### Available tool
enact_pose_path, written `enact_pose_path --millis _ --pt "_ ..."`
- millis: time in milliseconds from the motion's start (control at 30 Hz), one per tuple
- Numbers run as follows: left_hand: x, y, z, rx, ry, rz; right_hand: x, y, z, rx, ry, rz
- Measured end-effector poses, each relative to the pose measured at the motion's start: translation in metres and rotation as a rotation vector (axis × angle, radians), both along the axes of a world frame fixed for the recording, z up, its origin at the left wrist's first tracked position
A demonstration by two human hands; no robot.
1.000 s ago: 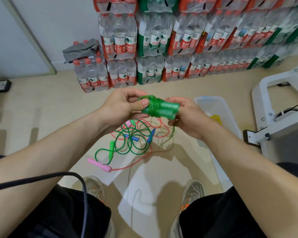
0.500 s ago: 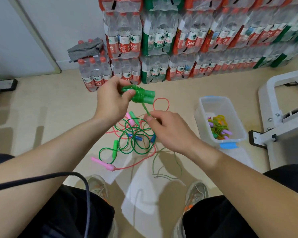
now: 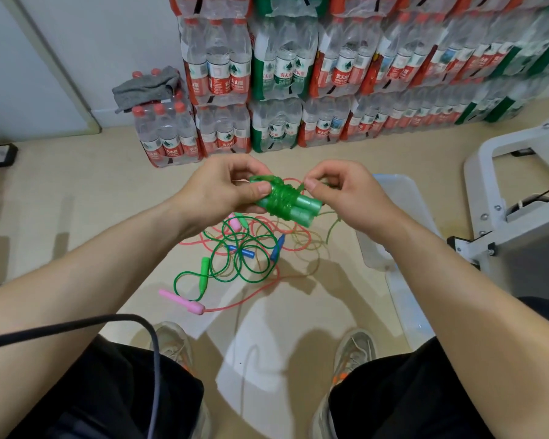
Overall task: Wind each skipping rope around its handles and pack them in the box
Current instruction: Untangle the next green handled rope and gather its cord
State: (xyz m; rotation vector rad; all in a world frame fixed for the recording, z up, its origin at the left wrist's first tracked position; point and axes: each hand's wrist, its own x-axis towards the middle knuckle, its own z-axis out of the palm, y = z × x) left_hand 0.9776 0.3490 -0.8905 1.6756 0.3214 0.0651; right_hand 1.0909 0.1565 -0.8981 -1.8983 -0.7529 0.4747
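My left hand (image 3: 225, 188) grips the left end of two green handles (image 3: 305, 209) held side by side, with green rope (image 3: 282, 198) coiled tightly round their middle. My right hand (image 3: 339, 191) pinches the loose green rope just above the coil, and a short tail hangs down to the right. Below on the floor lies a tangle of ropes (image 3: 248, 251): green, pink and yellowish cords with green, pink and blue handles. A pink handle (image 3: 183, 301) lies at the front left of the pile. The clear plastic box (image 3: 396, 191) stands on the floor, mostly hidden behind my right arm.
Shrink-wrapped packs of water bottles (image 3: 286, 74) are stacked along the far wall, a grey cloth (image 3: 146, 87) on one. A white metal frame (image 3: 514, 198) stands at the right. A black cable (image 3: 108, 321) crosses my left thigh. My shoes (image 3: 355, 350) rest below.
My right hand rose from low over the pile back up to the handles, laying another turn of green rope. The box, visible half a second ago, is now largely covered by my right arm.
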Motion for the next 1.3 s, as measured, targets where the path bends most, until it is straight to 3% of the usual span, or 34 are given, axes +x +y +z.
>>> enact_pose_path --millis 133,233,300,367,500,567,667,767,933,1133,1300 --pt "-0.003 0.001 0.0 -0.287 -0.016 0.119 -0.01 0.006 -0.013 0.062 0.261 -0.021" --pt "-0.004 0.001 -0.004 -0.342 -0.024 0.229 -0.033 0.015 -0.03 -0.003 0.368 -0.031" --pt "-0.004 0.002 -0.009 -0.306 -0.017 0.306 -0.049 0.02 -0.039 -0.068 0.341 -0.038" --pt "-0.003 0.002 -0.015 -0.263 -0.007 0.395 -0.06 0.023 -0.041 -0.194 0.161 -0.02" --pt "-0.002 -0.001 -0.027 -0.032 -0.009 0.494 -0.077 0.027 -0.034 -0.413 -0.116 0.19" --pt "-0.002 0.0 -0.034 0.193 -0.006 0.488 -0.08 0.029 -0.028 -0.501 -0.221 0.27" --pt "-0.003 -0.003 -0.039 0.572 -0.013 0.354 -0.074 0.032 -0.018 -0.502 -0.314 0.25" --pt "-0.003 -0.009 -0.039 0.64 -0.022 0.25 -0.056 0.027 -0.007 -0.503 -0.38 0.165" --pt "0.0 -0.004 -0.032 0.562 -0.004 0.044 -0.024 0.012 0.001 -0.355 -0.267 0.08" --pt "0.001 -0.001 -0.017 0.207 0.039 -0.108 -0.006 -0.003 -0.005 -0.057 0.082 0.098" --pt "-0.005 -0.002 -0.01 -0.077 0.041 -0.085 -0.007 -0.005 -0.013 0.035 0.376 0.065"
